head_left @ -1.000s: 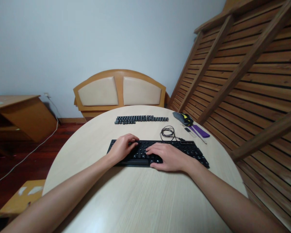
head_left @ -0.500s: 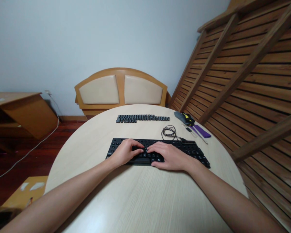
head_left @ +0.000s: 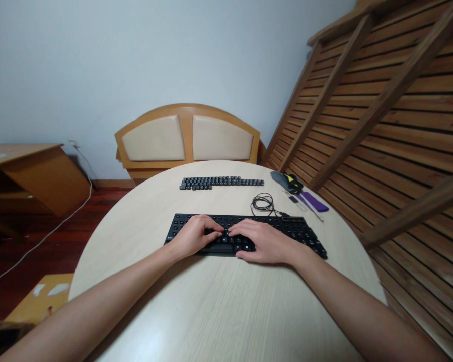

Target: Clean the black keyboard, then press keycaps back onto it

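A black keyboard (head_left: 219, 248) lies on the round table in front of me, many of its keycaps off and key posts bare. Over its left middle, my left hand (head_left: 196, 233) has thumb and forefinger drawn together at a small black keycap (head_left: 225, 232); its grip is partly hidden. From the right, my right hand (head_left: 262, 241) rests on the keyboard, forefinger reaching to the same spot, thumb spread apart near the front edge. The fingertips of both hands almost meet. Beyond the keyboard, loose keycaps (head_left: 211, 182) sit in rows.
The keyboard's coiled cable (head_left: 262, 202) lies behind it. At the table's right edge are grey-black-yellow gloves (head_left: 289, 182), a purple strip (head_left: 315, 201) and a thin metal tool (head_left: 312, 208). A slatted wooden frame (head_left: 381, 125) leans close on the right.
The view has shifted very slightly. Both hands stay at the same place on the keyboard, with barely any finger movement.
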`<move>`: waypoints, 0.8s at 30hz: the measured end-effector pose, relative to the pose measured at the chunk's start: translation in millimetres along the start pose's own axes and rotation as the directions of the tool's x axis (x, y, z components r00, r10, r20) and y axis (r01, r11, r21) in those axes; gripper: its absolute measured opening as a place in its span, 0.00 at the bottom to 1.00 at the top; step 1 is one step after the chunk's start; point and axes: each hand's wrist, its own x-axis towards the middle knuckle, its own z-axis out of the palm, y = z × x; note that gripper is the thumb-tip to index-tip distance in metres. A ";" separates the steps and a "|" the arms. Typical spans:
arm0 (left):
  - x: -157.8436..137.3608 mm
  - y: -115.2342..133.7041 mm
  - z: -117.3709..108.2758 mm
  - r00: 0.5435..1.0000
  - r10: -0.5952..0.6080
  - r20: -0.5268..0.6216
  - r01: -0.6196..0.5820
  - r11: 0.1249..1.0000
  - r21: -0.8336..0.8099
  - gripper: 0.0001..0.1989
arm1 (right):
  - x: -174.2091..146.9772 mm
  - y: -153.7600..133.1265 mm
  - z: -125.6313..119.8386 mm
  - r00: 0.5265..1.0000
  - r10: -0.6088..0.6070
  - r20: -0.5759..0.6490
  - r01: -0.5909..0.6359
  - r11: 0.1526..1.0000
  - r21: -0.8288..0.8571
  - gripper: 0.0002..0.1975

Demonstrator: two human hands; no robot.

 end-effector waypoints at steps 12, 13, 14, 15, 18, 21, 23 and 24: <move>-0.1 3.3 -3.1 0.999 0.022 0.045 -0.027 0.994 0.110 0.06 | 0.6 -0.5 0.5 1.000 0.006 0.010 -0.006 1.000 -0.010 0.22; -0.2 2.8 -3.9 0.997 0.043 0.063 -0.051 0.991 0.125 0.06 | 0.6 -0.4 0.7 1.000 0.006 0.010 -0.006 1.000 -0.009 0.22; -0.4 2.3 -4.7 0.995 0.063 0.082 -0.074 0.987 0.142 0.06 | 0.5 -0.4 0.7 1.000 0.007 0.009 -0.007 1.000 -0.008 0.22; -0.7 1.7 -5.5 0.992 0.076 0.100 -0.092 0.983 0.158 0.07 | 0.5 -0.5 0.8 1.000 0.009 0.010 -0.009 1.000 -0.008 0.22; -1.6 -0.4 -8.2 0.988 0.089 0.126 -0.112 0.976 0.186 0.08 | 0.4 -1.8 1.1 1.000 0.015 0.021 -0.015 1.000 -0.013 0.24; -2.0 -3.1 -12.2 0.980 0.127 0.155 -0.154 0.971 0.181 0.10 | 0.6 -4.5 1.9 0.999 0.024 0.044 -0.023 0.999 -0.041 0.28; -1.9 -5.2 -15.9 0.970 0.162 0.181 -0.194 0.966 0.173 0.11 | 0.8 -6.0 2.6 0.998 0.037 0.057 -0.033 0.997 -0.070 0.30; -1.7 -6.1 -18.0 0.965 0.180 0.192 -0.213 0.962 0.170 0.12 | 0.9 -6.5 3.0 0.997 0.042 0.062 -0.037 0.996 -0.084 0.30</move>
